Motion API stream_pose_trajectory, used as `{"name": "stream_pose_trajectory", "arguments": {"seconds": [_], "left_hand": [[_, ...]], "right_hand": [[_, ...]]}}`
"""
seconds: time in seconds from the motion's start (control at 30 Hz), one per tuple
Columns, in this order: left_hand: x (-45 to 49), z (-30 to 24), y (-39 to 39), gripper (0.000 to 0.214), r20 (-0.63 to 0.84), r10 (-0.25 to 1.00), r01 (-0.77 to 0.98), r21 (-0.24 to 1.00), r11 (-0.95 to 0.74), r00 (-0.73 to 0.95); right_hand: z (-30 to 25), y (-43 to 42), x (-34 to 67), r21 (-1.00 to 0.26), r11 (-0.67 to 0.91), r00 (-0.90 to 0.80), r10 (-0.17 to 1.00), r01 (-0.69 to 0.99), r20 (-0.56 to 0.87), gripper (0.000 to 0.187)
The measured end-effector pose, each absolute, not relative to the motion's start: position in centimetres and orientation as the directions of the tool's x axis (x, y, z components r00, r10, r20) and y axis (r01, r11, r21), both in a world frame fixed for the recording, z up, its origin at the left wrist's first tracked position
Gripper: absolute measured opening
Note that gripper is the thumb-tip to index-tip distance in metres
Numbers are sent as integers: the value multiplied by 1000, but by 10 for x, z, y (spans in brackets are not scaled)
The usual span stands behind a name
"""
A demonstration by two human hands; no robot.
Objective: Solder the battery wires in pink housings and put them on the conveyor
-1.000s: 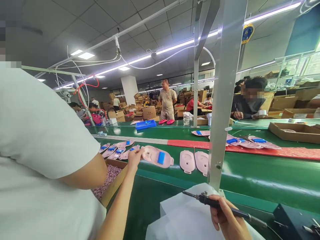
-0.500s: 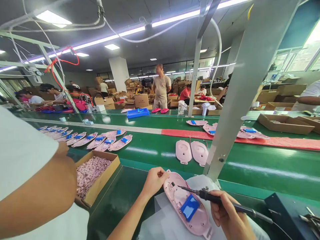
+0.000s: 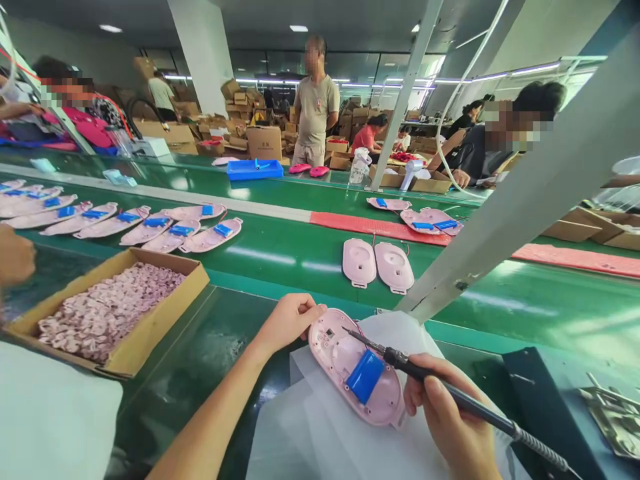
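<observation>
My left hand (image 3: 295, 320) pinches the upper left end of a pink plastic shell (image 3: 327, 350), which lies tilted on white sheets (image 3: 295, 427). A blue battery pack (image 3: 366, 377) sits inside the shell. In my right hand (image 3: 445, 413) is a soldering iron (image 3: 430, 373), its fingers closed round the dark handle. The iron's tip points over the upper part of the shell, near a small square opening; whether it touches the plastic I cannot tell.
A cardboard box (image 3: 200, 280) of small pink parts stands at left, by a co-worker's hand (image 3: 15, 257). Pink shells with blue packs (image 3: 215, 235) line the green conveyor (image 3: 280, 260). A grey post (image 3: 500, 180) rises at right, near a dark blue box (image 3: 545, 400).
My view has tipped downward. The co-worker's arm at left has drawn back, uncovering more of the parts box. My hands keep the same holds on the shell and soldering iron.
</observation>
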State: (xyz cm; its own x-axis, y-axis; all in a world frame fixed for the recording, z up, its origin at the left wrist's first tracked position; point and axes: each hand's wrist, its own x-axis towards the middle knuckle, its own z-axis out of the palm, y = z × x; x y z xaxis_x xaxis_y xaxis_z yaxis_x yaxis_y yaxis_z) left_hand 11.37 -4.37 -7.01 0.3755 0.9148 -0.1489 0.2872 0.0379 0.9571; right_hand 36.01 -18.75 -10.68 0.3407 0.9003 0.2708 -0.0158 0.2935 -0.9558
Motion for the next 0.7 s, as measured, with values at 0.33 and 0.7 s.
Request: {"name": "stream_pose_trajectory", "arguments": {"seconds": [0.33, 0.7], "left_hand": [[116, -75, -43, 50, -144, 905, 273, 961, 32, 400], [119, -76, -47, 47, -130, 914, 270, 963, 23, 385]], "right_hand": [[-100, -184, 358, -918, 272, 199, 921, 289, 335, 26], [-81, -186, 343, -971, 100, 301, 940, 217, 164, 14]]}}
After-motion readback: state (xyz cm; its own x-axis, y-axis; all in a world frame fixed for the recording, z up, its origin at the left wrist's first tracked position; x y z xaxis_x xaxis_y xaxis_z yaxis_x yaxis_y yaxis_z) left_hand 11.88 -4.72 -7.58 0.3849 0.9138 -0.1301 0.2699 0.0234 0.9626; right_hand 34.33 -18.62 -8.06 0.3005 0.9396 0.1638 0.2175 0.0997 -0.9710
